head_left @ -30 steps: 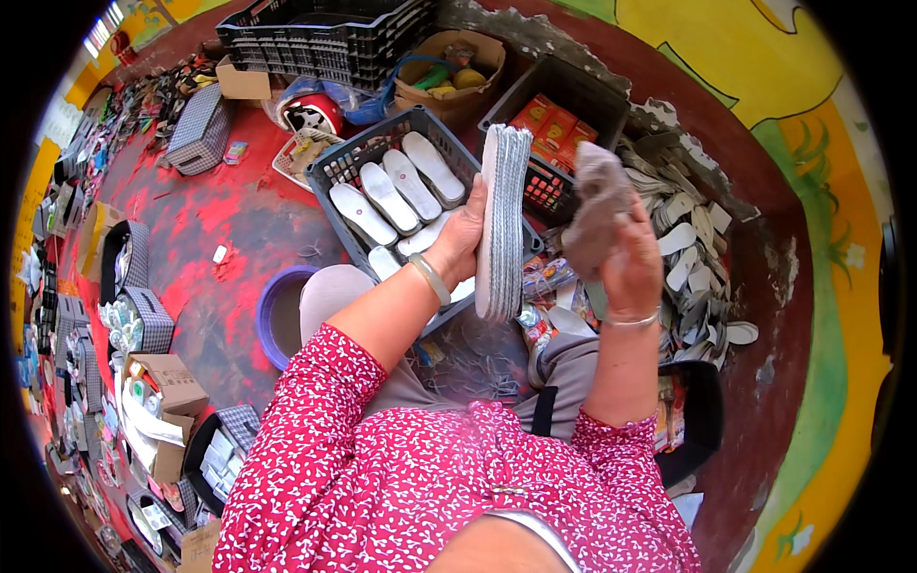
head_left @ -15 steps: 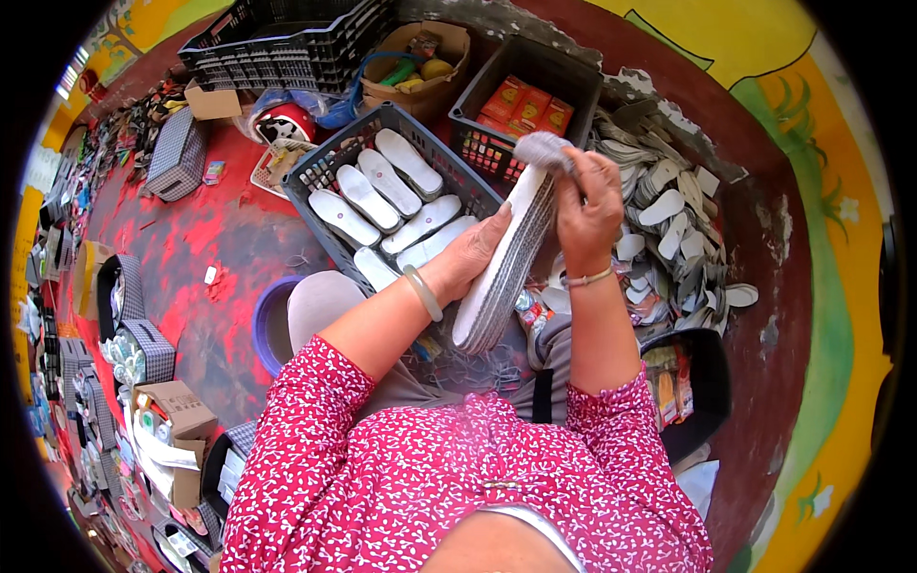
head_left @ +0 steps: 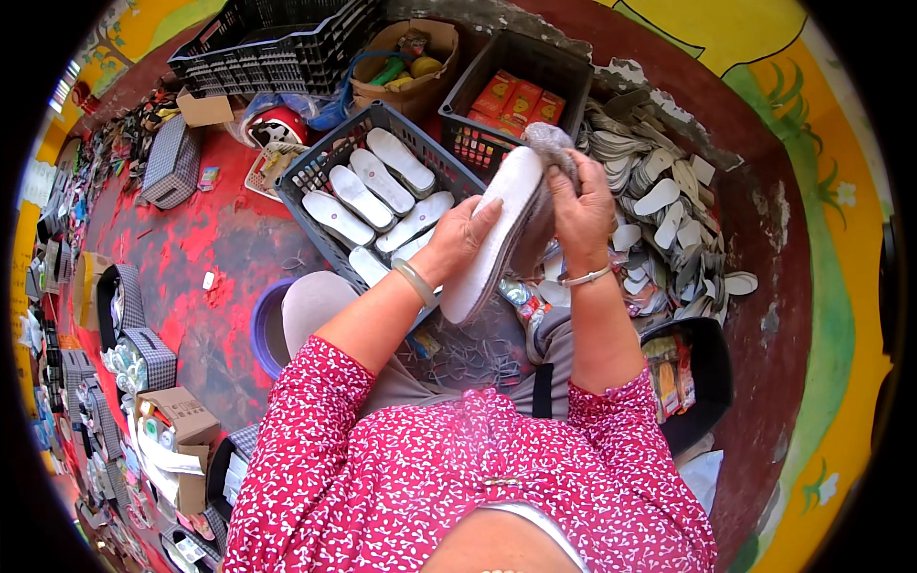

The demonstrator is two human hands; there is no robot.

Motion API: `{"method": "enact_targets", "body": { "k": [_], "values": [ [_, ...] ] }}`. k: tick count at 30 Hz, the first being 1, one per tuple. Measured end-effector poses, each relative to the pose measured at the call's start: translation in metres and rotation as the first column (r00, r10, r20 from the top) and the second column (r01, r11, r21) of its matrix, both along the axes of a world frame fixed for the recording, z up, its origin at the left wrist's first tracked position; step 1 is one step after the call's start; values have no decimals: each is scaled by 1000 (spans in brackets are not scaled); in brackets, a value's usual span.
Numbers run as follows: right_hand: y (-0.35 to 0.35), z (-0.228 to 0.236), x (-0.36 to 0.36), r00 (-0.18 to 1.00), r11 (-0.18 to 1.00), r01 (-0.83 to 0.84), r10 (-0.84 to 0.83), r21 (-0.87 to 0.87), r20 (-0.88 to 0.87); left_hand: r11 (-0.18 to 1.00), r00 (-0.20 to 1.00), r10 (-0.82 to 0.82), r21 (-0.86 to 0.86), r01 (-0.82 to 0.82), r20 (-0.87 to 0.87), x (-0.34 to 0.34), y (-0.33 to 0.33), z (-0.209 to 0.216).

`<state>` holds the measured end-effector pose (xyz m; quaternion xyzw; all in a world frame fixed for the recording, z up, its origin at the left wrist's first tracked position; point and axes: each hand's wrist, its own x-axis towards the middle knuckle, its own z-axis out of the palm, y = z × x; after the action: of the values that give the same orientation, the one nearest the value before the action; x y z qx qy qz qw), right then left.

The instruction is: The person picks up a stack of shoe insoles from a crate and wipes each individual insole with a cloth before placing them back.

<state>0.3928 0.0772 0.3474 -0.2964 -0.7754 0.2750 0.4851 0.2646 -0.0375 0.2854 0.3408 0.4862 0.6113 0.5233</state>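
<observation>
A thick shoe sole (head_left: pixel 497 220) with a white top face and a grey layered side is tilted in front of me, above my lap. My left hand (head_left: pixel 457 239) grips it around its left edge, thumb on the white face. Beside the sole's upper end, my right hand (head_left: pixel 585 208) is closed on a soft grey wad (head_left: pixel 549 140), perhaps cloth or yarn. The wad rests against the tip; whether it is attached cannot be made out. Just beyond, a blue-grey crate (head_left: pixel 325 148) contains several similar white soles (head_left: pixel 361 197).
A loose heap of soles (head_left: pixel 659 196) lies to the right. Behind are a dark crate (head_left: pixel 458 81) with red boxes, a brown bucket (head_left: pixel 439 81) and stacked black crates (head_left: pixel 277 67). A purple bucket (head_left: pixel 272 334) stands by my left knee, a black bin (head_left: pixel 712 382) at right.
The sole has turned, showing more of its white face and less of its side; its lower end has risen. My right hand and the grey wad have shifted slightly rightward.
</observation>
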Motion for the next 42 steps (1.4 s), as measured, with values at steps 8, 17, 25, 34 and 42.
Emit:
{"method": "enact_targets", "body": {
  "k": [8,17,25,34,42],
  "values": [
    [-61,-6,-17,865,895,-442,442,-55,239,986,852,160,-50,-156,499,-31,4,2],
    [-78,10,0,521,580,-759,814,-295,257,944,781,283,-19,-329,556,-74,1,-7],
    [-88,17,-8,770,772,-630,635,-83,68,977,732,213,-119,-180,647,-53,-1,-13],
    [-45,4,-12,958,956,-284,280,67,68,999,919,-42,27,34,391,-8,-5,17],
    [41,-17,1,964,890,-72,-53,-450,-260,986,978,-159,-38,165,133,4,-7,26]
  ]
}}
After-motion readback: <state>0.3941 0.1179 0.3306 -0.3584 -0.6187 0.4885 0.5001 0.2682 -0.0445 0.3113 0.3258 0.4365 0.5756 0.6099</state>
